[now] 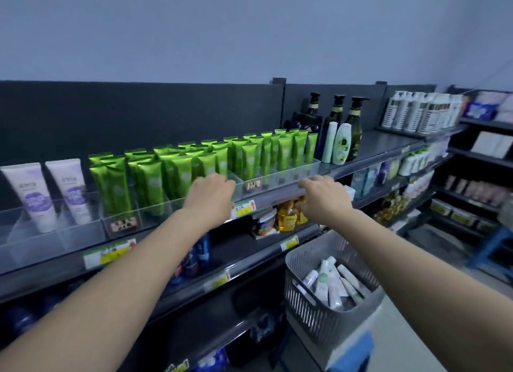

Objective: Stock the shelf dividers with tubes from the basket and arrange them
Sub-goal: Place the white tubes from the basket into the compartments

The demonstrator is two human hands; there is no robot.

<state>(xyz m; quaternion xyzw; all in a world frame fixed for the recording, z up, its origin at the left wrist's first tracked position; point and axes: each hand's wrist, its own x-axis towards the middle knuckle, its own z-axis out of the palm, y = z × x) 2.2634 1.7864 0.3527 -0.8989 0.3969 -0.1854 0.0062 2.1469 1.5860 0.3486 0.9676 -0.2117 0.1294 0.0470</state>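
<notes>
Dark shelving (388,146) stood under a grey wall. On it, the left hand (212,195) and right hand (324,198) gripped the front wall of the clear divider (277,174), which was packed with green tubes (177,171). Pump bottles (337,113) stood right of the divider; below it, the basket (305,302) held white tubes (330,282).

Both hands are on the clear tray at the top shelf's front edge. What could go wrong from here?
1. The left hand and right hand grip the clear divider tray at its front. A jerky push or pull could topple the upright green tubes.
2. Pulled too far forward, the tray might slip off the shelf and fall towards the basket below.
</notes>
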